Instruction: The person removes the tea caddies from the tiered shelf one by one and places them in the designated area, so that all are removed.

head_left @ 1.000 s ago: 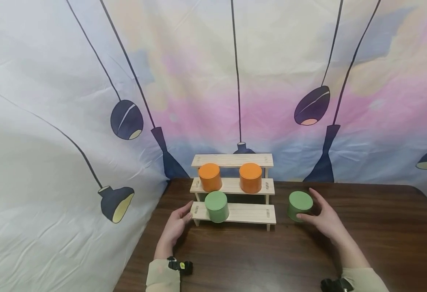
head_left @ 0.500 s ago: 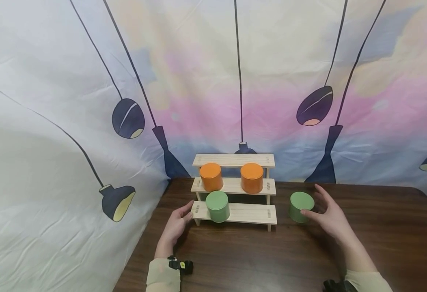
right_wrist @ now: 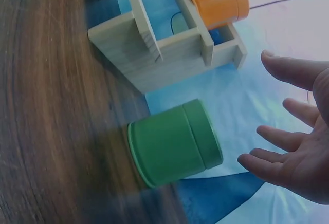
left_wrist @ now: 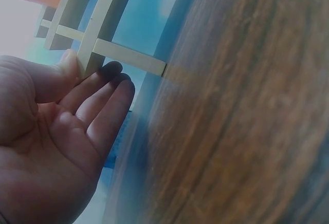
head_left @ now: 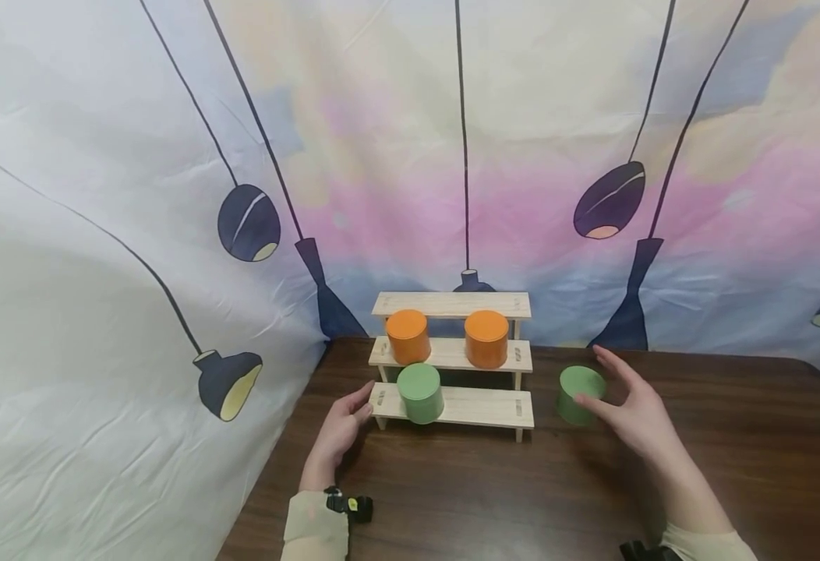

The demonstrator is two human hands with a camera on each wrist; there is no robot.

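A light wooden three-tier shelf [head_left: 483, 405] stands on the table. My left hand [head_left: 340, 428] pinches the left end of its lowest plank; the left wrist view shows the thumb [left_wrist: 67, 70] on the plank's edge and the other fingers extended beyond it. One green tin [head_left: 420, 393] sits on the left part of that plank. A second green tin [right_wrist: 175, 144] stands upright on the table, right of the shelf. My right hand [head_left: 637, 413] is beside this tin with fingers spread; in the right wrist view a gap separates fingertips and lid.
Two orange tins [head_left: 408, 336] stand apart on the middle plank. The top plank [head_left: 452, 304] carries nothing. Behind the dark wooden table [head_left: 452, 491] hangs a cloth [head_left: 396, 156] printed with lamps, close to the shelf's back.
My right hand has loosened from around the green tin on the table and risen slightly, the tin staying put. The left hand keeps its place at the shelf. The head view has shifted a little.
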